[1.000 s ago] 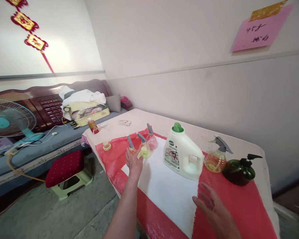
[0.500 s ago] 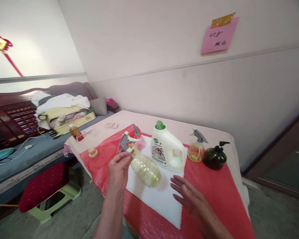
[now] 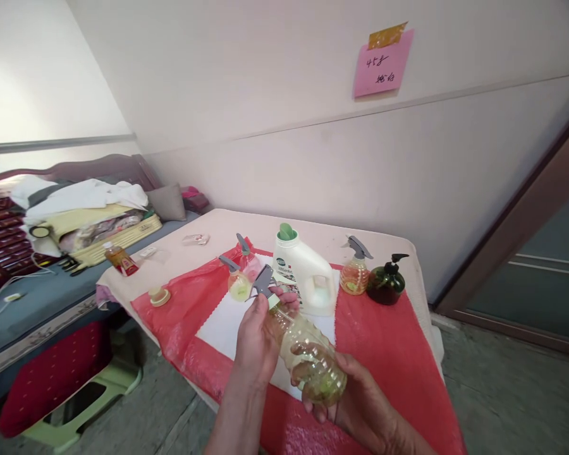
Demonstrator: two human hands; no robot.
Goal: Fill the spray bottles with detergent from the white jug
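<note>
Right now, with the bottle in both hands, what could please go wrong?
The spray bottle lies tilted between the left hand, near its neck, and the right hand, around its lower part; if either grip loosens, it might slip.
A careless swing could knock the white jug just behind.
The amber bottle stands near the edge of the table, so a bump might tip it off.

A pink handwritten note is fixed to the wall by brown tape. At left, a heap topped with white cloth is piled on a blue-cushioned sofa, and a grey pillow is set beside it. In front, a green-legged stool is topped by a dotted red seat. At far right, a door is edged by a brown frame.
</note>
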